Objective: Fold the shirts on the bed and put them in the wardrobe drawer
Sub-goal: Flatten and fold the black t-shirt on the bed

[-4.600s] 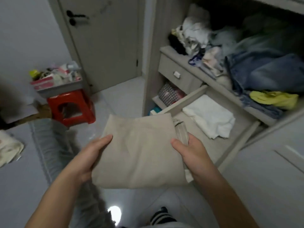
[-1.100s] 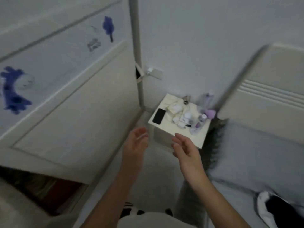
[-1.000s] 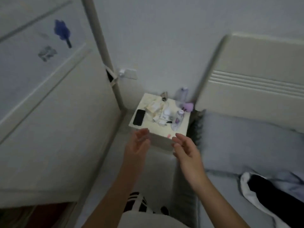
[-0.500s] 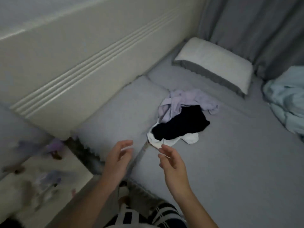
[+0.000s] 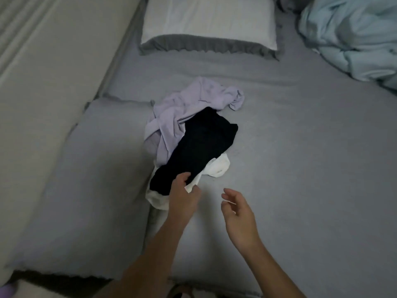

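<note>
We stand over the bed (image 5: 300, 147), its grey sheet bare around a small heap of clothes. A blue quilt (image 5: 354, 35) is bunched at the far right, a white pillow (image 5: 208, 18) lies at the head, and a grey pillow (image 5: 96, 168) sits just left of the heap.

The heap holds three pieces: a lilac shirt (image 5: 182, 110) at the back, a black shirt (image 5: 199, 147) draped across it, and a white shirt (image 5: 217, 168) underneath, showing at the near and right edges. All three overlap and touch.

Our left hand (image 5: 184, 198) is at the near corner of the heap, its fingers curled onto the black cloth where it meets the white; whether it has pinched one layer or both we cannot tell. Our right hand (image 5: 238, 209) hovers just right of it over bare sheet, fingers relaxed and holding nothing.

The step, as we judge it, is to take the top shirt. We should gather only the black layer, since the white edge lies right under the fingers and may drag along. Lift slowly so the lilac sleeve slides free. Then bring the right hand to a shoulder or hem, shake the shirt flat, and lay it on the bare sheet to the right, where there is room to fold.
</note>
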### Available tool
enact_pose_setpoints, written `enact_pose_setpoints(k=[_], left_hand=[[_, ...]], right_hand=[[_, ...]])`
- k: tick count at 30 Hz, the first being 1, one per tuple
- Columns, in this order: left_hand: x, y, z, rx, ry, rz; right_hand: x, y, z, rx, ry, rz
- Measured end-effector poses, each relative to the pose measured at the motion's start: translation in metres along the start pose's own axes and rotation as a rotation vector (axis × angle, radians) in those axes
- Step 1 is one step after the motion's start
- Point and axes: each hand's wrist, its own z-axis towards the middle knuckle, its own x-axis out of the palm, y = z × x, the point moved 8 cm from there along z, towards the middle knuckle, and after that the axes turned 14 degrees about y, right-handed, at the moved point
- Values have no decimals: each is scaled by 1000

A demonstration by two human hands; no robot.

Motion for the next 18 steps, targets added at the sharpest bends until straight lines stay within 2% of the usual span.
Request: enact_pose_setpoints(k=[4,7,9,12,14,18], left_hand=[[-26,47,98,-165,-160,302],[-30,88,141,-386,-62,540],[-24,102,145,-419,10,612],[-3,82,128,-226,123,568],[17,53,98,-52,211,554],[34,-8,24,230,303,457]], right_hand=[[4,-45,66,63,-14,7],[19,-66,104,91,-6,4],[35,-70,116,110,36,-21],[55,-60,124,115,118,-25],[57,-48,123,164,119,64],[43,-21,104,297,140,502]])
